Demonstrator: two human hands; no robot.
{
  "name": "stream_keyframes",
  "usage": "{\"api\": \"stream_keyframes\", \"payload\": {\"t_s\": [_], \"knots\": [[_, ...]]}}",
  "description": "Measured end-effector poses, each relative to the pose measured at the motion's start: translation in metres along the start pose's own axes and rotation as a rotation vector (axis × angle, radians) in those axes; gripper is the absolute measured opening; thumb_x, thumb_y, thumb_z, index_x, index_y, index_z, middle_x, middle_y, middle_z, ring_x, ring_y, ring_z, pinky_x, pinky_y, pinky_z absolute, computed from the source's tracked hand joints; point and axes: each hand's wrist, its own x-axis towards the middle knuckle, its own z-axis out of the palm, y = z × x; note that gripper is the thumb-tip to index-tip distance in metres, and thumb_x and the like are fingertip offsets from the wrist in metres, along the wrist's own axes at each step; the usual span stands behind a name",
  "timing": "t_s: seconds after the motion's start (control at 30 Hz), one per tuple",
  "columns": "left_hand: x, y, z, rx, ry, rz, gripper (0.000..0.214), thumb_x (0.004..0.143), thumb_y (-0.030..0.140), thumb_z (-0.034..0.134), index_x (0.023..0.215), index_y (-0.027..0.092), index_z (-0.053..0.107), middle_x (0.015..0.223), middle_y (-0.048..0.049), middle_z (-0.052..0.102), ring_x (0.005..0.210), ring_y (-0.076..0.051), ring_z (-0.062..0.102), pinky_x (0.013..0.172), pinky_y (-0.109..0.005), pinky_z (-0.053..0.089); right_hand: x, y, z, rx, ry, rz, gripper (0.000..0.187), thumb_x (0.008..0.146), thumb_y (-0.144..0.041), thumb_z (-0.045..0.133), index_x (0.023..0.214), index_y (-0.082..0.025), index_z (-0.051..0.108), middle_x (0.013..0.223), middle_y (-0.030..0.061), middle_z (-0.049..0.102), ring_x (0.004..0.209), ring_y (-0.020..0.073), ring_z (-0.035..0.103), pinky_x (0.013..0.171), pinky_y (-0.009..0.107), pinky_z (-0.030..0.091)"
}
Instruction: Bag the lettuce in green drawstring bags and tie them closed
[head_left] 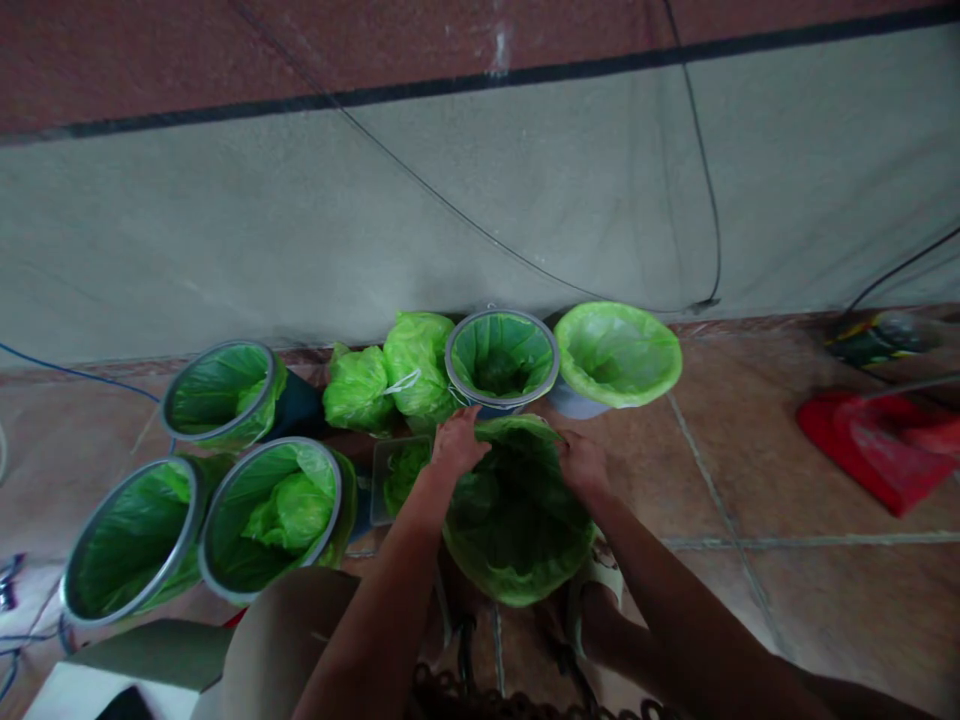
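Between my feet stands a bin lined with a green plastic bag (517, 590), its mouth facing up and its inside dark. My left hand (459, 445) is at the far left of the rim, fingers closed on the bag's edge. On the far right of the same rim, my right hand (583, 465) grips the bag's edge, its fingertips partly hidden. Just beyond my hands are a grey-rimmed bin (501, 318) with a green liner and a pale bin (581, 402) whose green bag folds over its rim.
Three grey-rimmed lined bins (217, 360) lie tilted at left. Two full green bags (420, 365) rest against the wall. A clear container (381, 485) holds green plastic beside my left forearm. A red dustpan (862, 440) lies right; cables run along the wall.
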Motion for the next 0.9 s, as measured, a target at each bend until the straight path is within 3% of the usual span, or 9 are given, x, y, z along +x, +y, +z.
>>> {"api": "stream_keyframes", "payload": {"t_s": [0.1,0.2,0.3,0.4,0.5,0.57,0.67,0.77,0.9], "knots": [[-0.005,-0.003,-0.01,-0.145,0.056,-0.046,0.068,0.077,0.032,0.074,0.139,0.015,0.051,0.136,-0.0134,0.06,0.123,-0.025,0.058,0.106,-0.035,0.044,-0.032,0.005,0.009,0.046,0.08,0.257,0.037,0.096,-0.029,0.039,0.106,-0.014,0.071,0.092,0.0153,0.074,0.083,0.0257,0.068,0.071,0.031,0.046],[-0.003,0.0,-0.011,-0.249,0.132,-0.029,0.05,0.085,0.034,0.066,0.131,0.016,0.059,0.13,-0.0118,0.065,0.12,-0.023,0.06,0.105,-0.033,0.044,-0.057,0.006,0.014,0.149,0.149,0.368,0.042,0.093,-0.035,0.046,0.12,-0.009,0.065,0.102,0.0192,0.072,0.093,0.0299,0.068,0.076,0.035,0.049],[0.012,0.005,-0.005,-0.312,0.14,-0.027,0.032,0.092,0.034,0.056,0.117,0.019,0.068,0.116,-0.0083,0.072,0.108,-0.02,0.065,0.096,-0.029,0.047,-0.056,0.003,0.005,0.19,0.326,0.308,0.056,0.09,-0.042,0.051,0.133,-0.005,0.055,0.12,0.0237,0.065,0.111,0.0343,0.062,0.089,0.043,0.049],[0.03,0.005,0.004,-0.329,0.077,-0.097,0.034,0.097,0.033,0.044,0.098,0.016,0.074,0.094,-0.0073,0.075,0.088,-0.017,0.068,0.079,-0.025,0.048,-0.027,-0.009,-0.012,0.216,0.394,0.088,0.046,0.095,-0.039,0.041,0.127,-0.011,0.06,0.123,0.0194,0.066,0.115,0.0304,0.06,0.098,0.044,0.047],[0.039,0.0,0.013,-0.315,0.008,-0.111,0.039,0.098,0.033,0.043,0.088,0.014,0.075,0.079,-0.0053,0.073,0.074,-0.015,0.065,0.068,-0.023,0.045,0.01,-0.024,-0.021,0.219,0.229,-0.188,0.037,0.098,-0.031,0.039,0.118,-0.016,0.066,0.118,0.0127,0.07,0.11,0.024,0.064,0.1,0.036,0.046],[0.036,-0.004,0.018,-0.294,-0.03,-0.07,0.039,0.097,0.035,0.044,0.087,0.014,0.075,0.076,-0.0034,0.072,0.072,-0.014,0.064,0.065,-0.022,0.043,0.028,-0.03,-0.017,0.175,0.086,-0.299,0.034,0.098,-0.03,0.04,0.114,-0.02,0.068,0.114,0.0097,0.072,0.107,0.0216,0.065,0.097,0.033,0.047],[0.025,-0.009,0.023,-0.221,-0.034,0.032,0.037,0.097,0.036,0.044,0.093,0.017,0.076,0.085,-0.0036,0.074,0.079,-0.015,0.066,0.07,-0.022,0.046,0.039,-0.025,-0.006,0.092,-0.092,-0.338,0.032,0.099,-0.029,0.04,0.113,-0.023,0.068,0.106,0.0072,0.075,0.096,0.0197,0.068,0.089,0.029,0.049],[0.015,-0.014,0.026,-0.09,-0.028,0.137,0.03,0.096,0.032,0.048,0.11,0.021,0.072,0.105,-0.0062,0.075,0.093,-0.018,0.068,0.085,-0.025,0.048,0.039,-0.012,0.002,0.059,-0.207,-0.356,0.033,0.1,-0.027,0.039,0.117,-0.021,0.066,0.103,0.0079,0.075,0.089,0.0184,0.069,0.082,0.026,0.048],[0.011,-0.016,0.029,0.067,-0.056,0.138,0.034,0.097,0.028,0.047,0.124,0.021,0.065,0.113,-0.009,0.073,0.102,-0.021,0.068,0.096,-0.032,0.047,0.042,-0.001,0.004,0.083,-0.287,-0.387,0.033,0.098,-0.025,0.04,0.118,-0.019,0.066,0.102,0.0083,0.075,0.085,0.0179,0.068,0.078,0.025,0.046]]}}
